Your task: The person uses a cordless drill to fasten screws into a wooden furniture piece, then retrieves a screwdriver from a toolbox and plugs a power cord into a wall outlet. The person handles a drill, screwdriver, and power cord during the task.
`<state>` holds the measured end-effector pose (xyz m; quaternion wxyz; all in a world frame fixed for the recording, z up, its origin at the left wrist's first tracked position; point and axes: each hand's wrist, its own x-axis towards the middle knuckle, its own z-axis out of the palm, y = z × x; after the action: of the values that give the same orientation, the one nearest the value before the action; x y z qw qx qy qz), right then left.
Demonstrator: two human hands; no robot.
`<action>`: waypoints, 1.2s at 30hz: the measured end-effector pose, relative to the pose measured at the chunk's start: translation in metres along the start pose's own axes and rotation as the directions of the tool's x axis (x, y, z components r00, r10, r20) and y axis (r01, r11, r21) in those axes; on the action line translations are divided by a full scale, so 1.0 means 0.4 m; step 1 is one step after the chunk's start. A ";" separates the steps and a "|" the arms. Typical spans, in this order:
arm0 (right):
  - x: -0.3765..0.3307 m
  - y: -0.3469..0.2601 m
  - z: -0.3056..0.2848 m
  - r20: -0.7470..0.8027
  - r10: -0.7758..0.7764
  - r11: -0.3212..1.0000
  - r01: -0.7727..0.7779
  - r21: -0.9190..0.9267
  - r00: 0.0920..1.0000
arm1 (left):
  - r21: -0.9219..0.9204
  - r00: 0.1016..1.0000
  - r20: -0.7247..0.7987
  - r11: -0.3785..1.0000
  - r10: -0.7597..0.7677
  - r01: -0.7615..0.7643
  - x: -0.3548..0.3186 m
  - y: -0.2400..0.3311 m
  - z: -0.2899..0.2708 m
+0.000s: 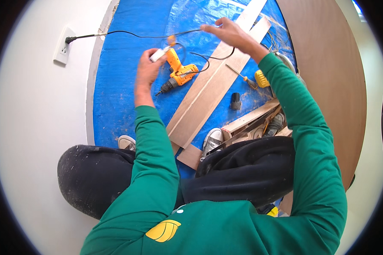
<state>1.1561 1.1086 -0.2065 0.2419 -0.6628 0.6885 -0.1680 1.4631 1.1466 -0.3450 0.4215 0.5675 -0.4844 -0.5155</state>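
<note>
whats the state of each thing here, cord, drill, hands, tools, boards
black cord: plugged into the wall outlet, lifted off the floor
left hand: raised, closed on a small white piece
right hand: raised, pinching the cord
orange drill: lying on its side on the blue tarp
screwdriver: lying flat across a board
long boards: flat on the tarp, side by side
</note>
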 end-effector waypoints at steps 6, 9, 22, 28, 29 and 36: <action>0.032 0.207 -0.104 -0.135 -0.053 0.996 0.043 -0.076 0.989 | 0.409 0.922 -0.387 0.898 0.010 0.161 0.015 -0.221 -0.111; -0.066 0.301 -0.125 0.038 0.251 0.967 -0.252 0.037 0.967 | 0.464 0.867 -0.498 0.835 -0.032 0.297 0.010 -0.277 -0.148; -0.559 0.512 0.249 0.168 0.642 0.736 -0.663 0.140 0.748 | 0.152 0.962 0.264 0.982 0.069 -0.112 -0.131 -0.071 0.272; -0.533 0.504 0.237 0.128 0.546 0.828 -0.557 0.068 0.828 | 0.385 0.766 0.609 0.921 -0.207 -0.058 -0.354 -0.109 0.525; -0.535 0.508 0.254 0.199 0.544 0.832 -0.555 -0.003 0.815 | 0.417 0.789 0.605 0.887 -0.106 -0.200 -0.371 -0.121 0.537; -0.573 0.514 0.275 -0.149 0.581 0.814 -0.568 0.123 0.800 | 0.580 0.770 0.612 0.559 0.182 -0.593 -0.447 -0.178 0.524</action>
<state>1.0473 1.3595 -0.3857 0.2418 -0.3960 0.8693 -0.1706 1.2631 1.3397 -0.4069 0.1206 0.4132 -0.8570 -0.2833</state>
